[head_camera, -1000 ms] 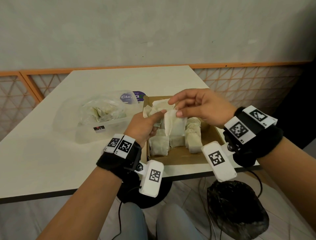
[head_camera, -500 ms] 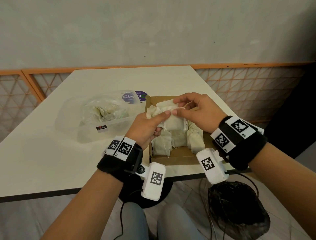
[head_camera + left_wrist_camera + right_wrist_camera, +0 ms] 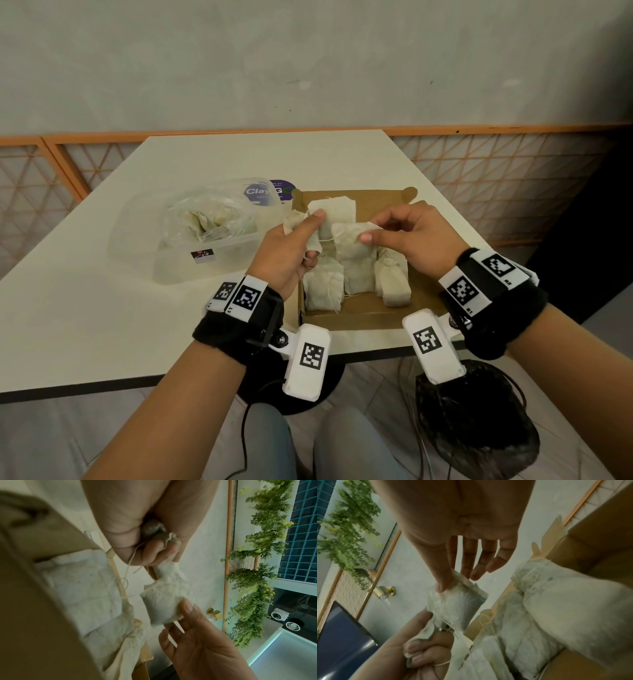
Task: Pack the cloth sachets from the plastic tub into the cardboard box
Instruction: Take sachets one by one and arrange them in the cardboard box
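The open cardboard box (image 3: 356, 317) sits at the table's near edge with several off-white cloth sachets (image 3: 323, 287) standing in it. Above the box, my left hand (image 3: 310, 236) grips a bunch of sachets (image 3: 337, 210), fingers curled round the cloth (image 3: 164, 539). My right hand (image 3: 371, 233) pinches one sachet (image 3: 347, 236) between thumb and fingers (image 3: 441, 586); a thread still links it to the left hand's bunch. The clear plastic tub (image 3: 178, 270) stands to the left of the box, with more sachets in a crumpled plastic bag (image 3: 209, 219).
A purple round lid (image 3: 270, 192) lies behind the tub. The white table (image 3: 85, 308) ends just in front of the box. Below the edge are my knees, a black table base and a dark bag (image 3: 479, 428). An orange lattice railing runs behind.
The two hands, thumbs together half a second ago, have drawn apart. My right hand has pulled one sachet to the right, away from the bunch in the left hand.
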